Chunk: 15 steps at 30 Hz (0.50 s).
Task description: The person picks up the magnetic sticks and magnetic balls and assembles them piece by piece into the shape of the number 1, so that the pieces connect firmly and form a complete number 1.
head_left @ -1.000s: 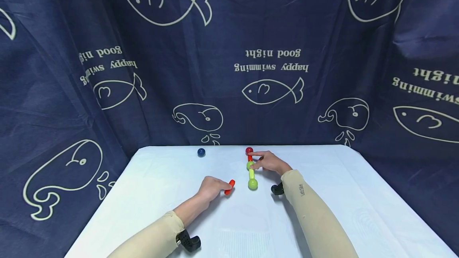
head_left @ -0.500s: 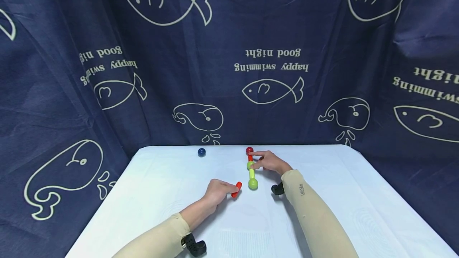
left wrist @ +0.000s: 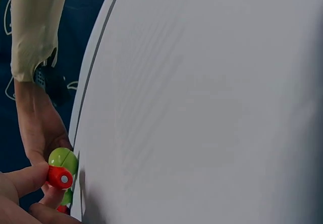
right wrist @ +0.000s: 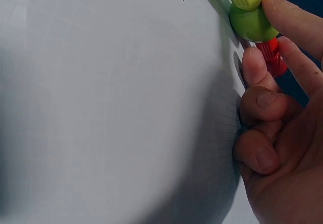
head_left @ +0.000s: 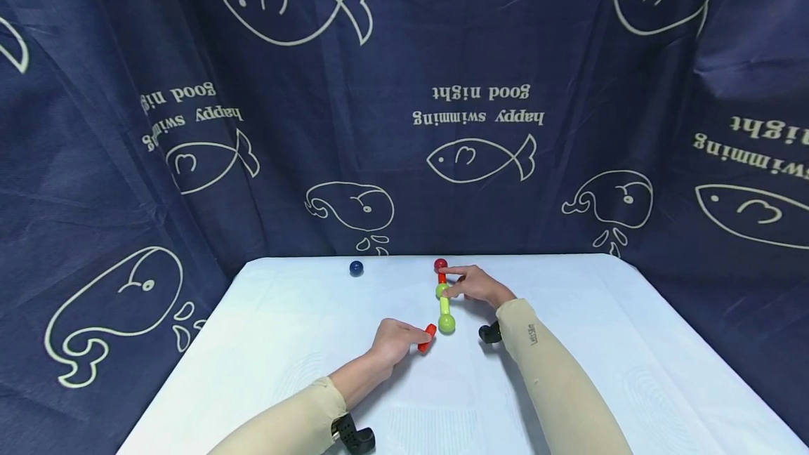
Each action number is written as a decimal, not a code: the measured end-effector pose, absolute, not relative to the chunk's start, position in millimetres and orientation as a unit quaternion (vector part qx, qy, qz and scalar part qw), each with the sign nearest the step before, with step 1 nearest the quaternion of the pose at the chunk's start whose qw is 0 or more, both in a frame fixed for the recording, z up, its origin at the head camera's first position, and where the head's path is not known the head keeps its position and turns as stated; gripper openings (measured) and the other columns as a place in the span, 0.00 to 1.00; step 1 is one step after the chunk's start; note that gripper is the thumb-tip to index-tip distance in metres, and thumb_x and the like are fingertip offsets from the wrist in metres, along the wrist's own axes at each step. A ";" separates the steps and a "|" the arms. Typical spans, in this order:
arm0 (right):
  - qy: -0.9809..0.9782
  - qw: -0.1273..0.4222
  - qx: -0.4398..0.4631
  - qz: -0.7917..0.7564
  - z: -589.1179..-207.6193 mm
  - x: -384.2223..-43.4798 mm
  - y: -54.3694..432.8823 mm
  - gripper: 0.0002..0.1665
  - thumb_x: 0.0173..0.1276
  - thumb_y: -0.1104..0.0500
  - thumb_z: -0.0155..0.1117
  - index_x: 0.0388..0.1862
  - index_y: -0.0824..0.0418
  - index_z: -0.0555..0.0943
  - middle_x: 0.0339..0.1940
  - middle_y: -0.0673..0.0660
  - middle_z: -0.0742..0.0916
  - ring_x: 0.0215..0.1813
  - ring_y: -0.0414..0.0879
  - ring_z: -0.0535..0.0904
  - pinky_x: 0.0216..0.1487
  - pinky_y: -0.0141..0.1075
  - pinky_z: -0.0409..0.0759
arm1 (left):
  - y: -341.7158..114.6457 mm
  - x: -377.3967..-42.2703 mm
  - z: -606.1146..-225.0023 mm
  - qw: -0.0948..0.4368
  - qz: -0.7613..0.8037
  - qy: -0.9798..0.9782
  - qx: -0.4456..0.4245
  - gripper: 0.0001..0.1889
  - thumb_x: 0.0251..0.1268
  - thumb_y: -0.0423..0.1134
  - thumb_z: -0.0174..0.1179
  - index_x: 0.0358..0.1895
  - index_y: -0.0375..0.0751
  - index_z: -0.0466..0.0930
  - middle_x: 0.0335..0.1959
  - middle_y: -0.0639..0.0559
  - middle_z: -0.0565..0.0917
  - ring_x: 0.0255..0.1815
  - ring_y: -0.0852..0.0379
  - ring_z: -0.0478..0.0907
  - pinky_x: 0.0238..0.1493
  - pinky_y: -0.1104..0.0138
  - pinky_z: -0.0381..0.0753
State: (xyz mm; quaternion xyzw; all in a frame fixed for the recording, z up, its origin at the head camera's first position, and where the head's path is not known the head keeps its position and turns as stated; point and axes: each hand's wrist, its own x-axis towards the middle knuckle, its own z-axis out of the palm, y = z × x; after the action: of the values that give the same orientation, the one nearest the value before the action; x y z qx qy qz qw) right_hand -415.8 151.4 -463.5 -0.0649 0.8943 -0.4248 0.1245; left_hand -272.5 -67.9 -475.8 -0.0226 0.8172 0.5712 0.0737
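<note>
In the head view my left hand point(head_left: 393, 341) pinches a red magnetic building stick point(head_left: 426, 338) between thumb and finger, just left of the near green ball point(head_left: 446, 324). A pale round disc shows on the end of the red stick point(left wrist: 61, 177) in the left wrist view. My right hand point(head_left: 477, 285) holds a chain of sticks and balls at its far half. Front to back, the chain runs: green ball, yellow-green stick point(head_left: 444, 306), another green ball point(right wrist: 253, 23), a second red stick point(head_left: 442, 277), red ball point(head_left: 440, 265). Thumb by the middle green ball, the index finger reaches toward the red ball.
A dark blue ball point(head_left: 357, 268) lies near the back edge, left of the chain. The white table point(head_left: 556, 357) ends against a navy curtain point(head_left: 404, 90) with fish and whale drawings. Black wrist cameras point(head_left: 356, 435) hang below both sleeves.
My left hand has carried the red stick rightward and slightly nearer, closing in on the near green ball. The right hand and the chain have stayed in place.
</note>
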 end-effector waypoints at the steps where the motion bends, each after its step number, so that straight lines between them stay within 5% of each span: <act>1: 0.895 0.125 -0.064 -0.424 -463.7 -416.2 151.5 0.39 0.57 0.48 0.78 0.69 0.41 0.77 0.46 0.56 0.82 0.40 0.49 0.73 0.36 0.34 0.73 | -67.1 -272.3 -476.0 0.071 0.570 0.818 -0.025 0.10 0.55 0.40 0.73 0.33 0.36 0.90 0.42 0.48 0.86 0.48 0.51 0.76 0.55 0.50 0.73; 8: 0.897 0.123 -0.058 -0.421 -464.7 -419.4 151.9 0.39 0.55 0.47 0.80 0.68 0.40 0.78 0.50 0.55 0.83 0.39 0.48 0.73 0.34 0.34 0.73 | -62.7 -271.8 -477.1 0.055 0.563 0.824 -0.031 0.09 0.55 0.41 0.73 0.30 0.37 0.89 0.40 0.49 0.87 0.48 0.52 0.77 0.54 0.52 0.74; 15: 0.897 0.120 -0.057 -0.421 -463.8 -416.8 150.3 0.40 0.54 0.46 0.81 0.68 0.40 0.78 0.49 0.56 0.82 0.34 0.47 0.71 0.30 0.33 0.70 | -59.7 -272.4 -477.7 0.048 0.532 0.845 -0.021 0.07 0.52 0.40 0.74 0.26 0.39 0.89 0.29 0.52 0.87 0.36 0.56 0.75 0.37 0.65 0.71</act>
State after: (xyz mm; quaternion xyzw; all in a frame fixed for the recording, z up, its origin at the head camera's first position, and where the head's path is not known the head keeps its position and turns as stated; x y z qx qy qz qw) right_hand -416.8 150.3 -463.8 -0.0573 0.8972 -0.4212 0.1199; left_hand -272.4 -59.7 -477.7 -0.0207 0.8450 0.5322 0.0483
